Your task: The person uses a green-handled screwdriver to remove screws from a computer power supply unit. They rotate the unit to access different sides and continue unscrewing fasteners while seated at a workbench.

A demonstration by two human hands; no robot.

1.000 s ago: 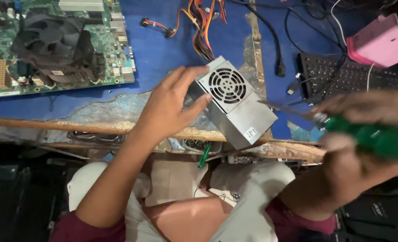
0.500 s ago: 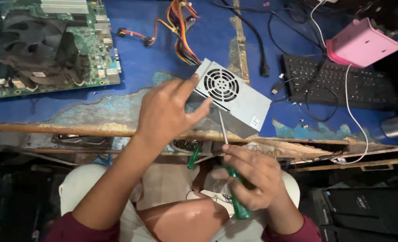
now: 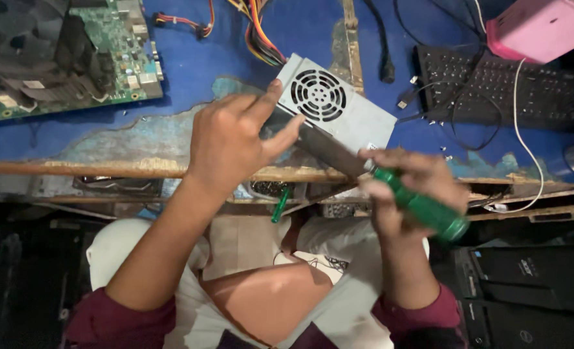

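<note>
Grey metal power supply box [image 3: 338, 113], round fan grille on top, lying tilted at the near edge of the blue surface [image 3: 190, 71]; small pale label on its right corner, print too small to tell. Bundle of orange, yellow and red wires [image 3: 258, 29] leaving its far end.

Left hand [image 3: 235, 139] resting on the box's near left corner, fingers [image 3: 264, 106] spread and pressed against the casing, thumb along the dark side face; a bracing contact, not a closed fist.

Right hand [image 3: 413, 190] just off the box's near right corner, fingers clenched round the green handle of a screwdriver [image 3: 422, 207]; shaft blurred, pointing toward the box's side; tip contact cannot be told.

Second small green-handled tool [image 3: 280, 205] hanging below the surface edge, between the hands.

Green circuit board [image 3: 106, 58] with a black cooling fan [image 3: 21, 45], far left, well apart from the box.

Black keyboard [image 3: 500, 87], far right, crossed by dark cables and one white cable [image 3: 523, 139].

Pink rectangular box [image 3: 542, 29], top right corner, beyond the keyboard.

Worn wooden rim [image 3: 80, 168] along the surface's near edge, blue covering torn away above it.

Black computer cases [image 3: 532, 291] on the floor, lower right.
</note>
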